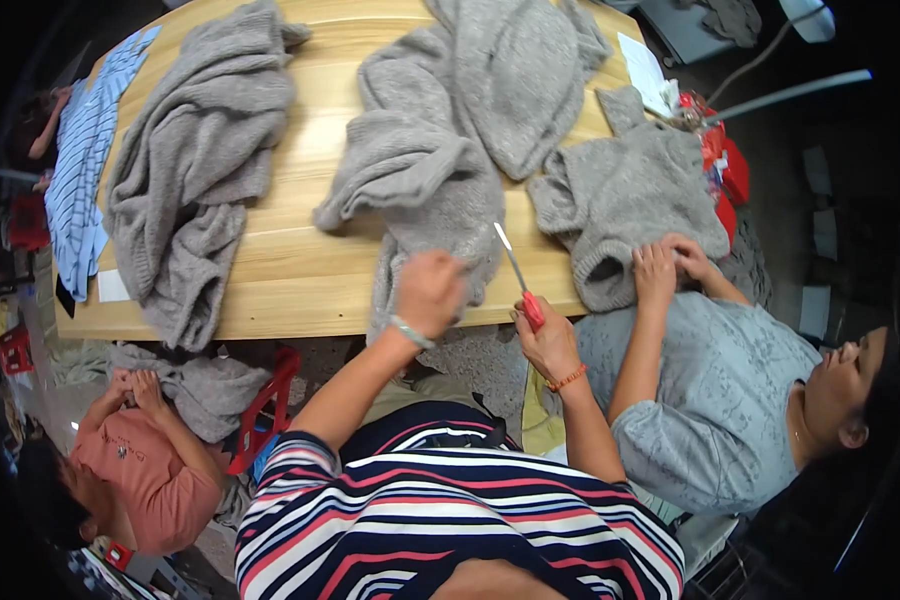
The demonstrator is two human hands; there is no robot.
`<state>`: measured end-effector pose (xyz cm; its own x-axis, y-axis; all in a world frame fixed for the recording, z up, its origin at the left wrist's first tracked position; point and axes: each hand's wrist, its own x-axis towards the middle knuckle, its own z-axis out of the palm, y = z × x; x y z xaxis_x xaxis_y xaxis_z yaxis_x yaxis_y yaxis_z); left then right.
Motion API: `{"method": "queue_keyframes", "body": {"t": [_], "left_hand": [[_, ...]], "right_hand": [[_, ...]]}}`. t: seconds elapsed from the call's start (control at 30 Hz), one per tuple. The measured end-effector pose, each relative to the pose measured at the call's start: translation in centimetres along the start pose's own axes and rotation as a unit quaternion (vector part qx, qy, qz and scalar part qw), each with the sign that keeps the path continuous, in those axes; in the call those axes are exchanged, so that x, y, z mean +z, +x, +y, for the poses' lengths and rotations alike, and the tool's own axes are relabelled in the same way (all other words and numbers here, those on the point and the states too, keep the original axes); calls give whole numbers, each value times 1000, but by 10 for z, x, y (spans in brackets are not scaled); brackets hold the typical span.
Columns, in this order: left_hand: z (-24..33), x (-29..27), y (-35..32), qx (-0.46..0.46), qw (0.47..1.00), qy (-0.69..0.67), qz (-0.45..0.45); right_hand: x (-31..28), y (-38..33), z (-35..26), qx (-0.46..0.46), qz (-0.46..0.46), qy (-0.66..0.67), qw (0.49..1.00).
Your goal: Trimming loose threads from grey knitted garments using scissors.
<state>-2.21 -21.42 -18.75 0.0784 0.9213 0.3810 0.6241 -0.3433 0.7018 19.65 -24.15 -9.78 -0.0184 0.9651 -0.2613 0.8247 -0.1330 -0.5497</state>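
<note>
My left hand (430, 297), smeared by motion, is over the near end of a grey knit garment (448, 228) at the table's front edge. Its fingers look curled, but whether they grip the knit cannot be made out. In my right hand (552, 340) is a red-handled tool (532, 310) with a thin metal shaft and a bright tip. The tool slants up and left, its tip close to the garment's right side. Another grey knit garment (520, 80) lies just beyond, against the first.
Further grey knitwear (205, 140) lies at the left of the wooden table (310, 270), beside striped blue cloth (95, 150). At right, a co-worker's hands (660, 265) rest on a grey sweater (640, 190). Another person (145, 470) sits at lower left, near a red chair (267, 410).
</note>
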Motion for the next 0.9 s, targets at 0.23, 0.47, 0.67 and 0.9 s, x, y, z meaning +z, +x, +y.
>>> {"method": "queue_keyframes", "body": {"t": [0.23, 0.47, 0.67, 0.9], "left_hand": [[-110, 12, -41, -435, 845, -302, 69], [-178, -15, 68, -450, 681, -535, 218], [-102, -53, 193, -352, 769, -533, 32], [-14, -62, 220, -126, 759, -632, -92]], "right_hand": [[11, 52, -59, -137, -71, -9, 988], [15, 82, -101, -185, -94, -29, 978], [12, 73, -48, -97, -18, 64, 993], [-7, 58, 10, 60, 119, 94, 987]]}}
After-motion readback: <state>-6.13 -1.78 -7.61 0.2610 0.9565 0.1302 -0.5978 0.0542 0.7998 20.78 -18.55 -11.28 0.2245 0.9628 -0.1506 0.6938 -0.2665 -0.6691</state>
